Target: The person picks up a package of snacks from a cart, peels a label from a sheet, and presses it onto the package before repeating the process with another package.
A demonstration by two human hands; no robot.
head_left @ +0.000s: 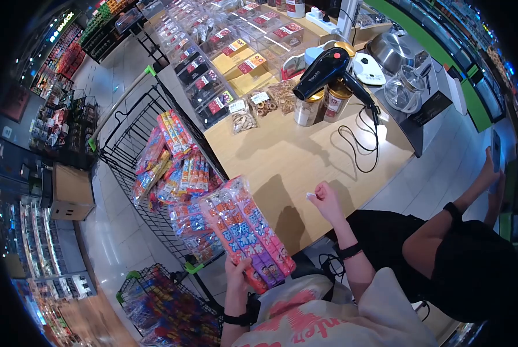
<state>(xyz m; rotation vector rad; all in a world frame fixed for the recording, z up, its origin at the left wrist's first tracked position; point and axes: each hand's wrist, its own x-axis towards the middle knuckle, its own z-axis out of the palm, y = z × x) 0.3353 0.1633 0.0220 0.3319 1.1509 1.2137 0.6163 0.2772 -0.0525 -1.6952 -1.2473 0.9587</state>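
Note:
My left hand point(236, 274) is closed on the lower end of a pink multi-stick snack pack point(248, 231), tilted in front of my body and overlapping the table's near edge in this view. Its wrapper is bright pink with blue lettering and some purple at the bottom. Over the wooden table point(334, 153), my right hand point(328, 201) is raised with fingers curled in a pinch. A small white scrap point(311, 197) shows at those fingertips; its kind is too small to make out. Similar colourful snack packs point(190, 170) are piled in the wire shopping cart point(123, 147) to the left.
A black hair dryer point(322, 74) rests on lidded jars point(308, 111), its cord point(357, 147) looped on the tabletop. Bagged dried goods point(243, 120) and clear bins point(204, 78) stand behind. Another full basket point(166, 309) is low left. A person in black point(461, 260) sits close at right.

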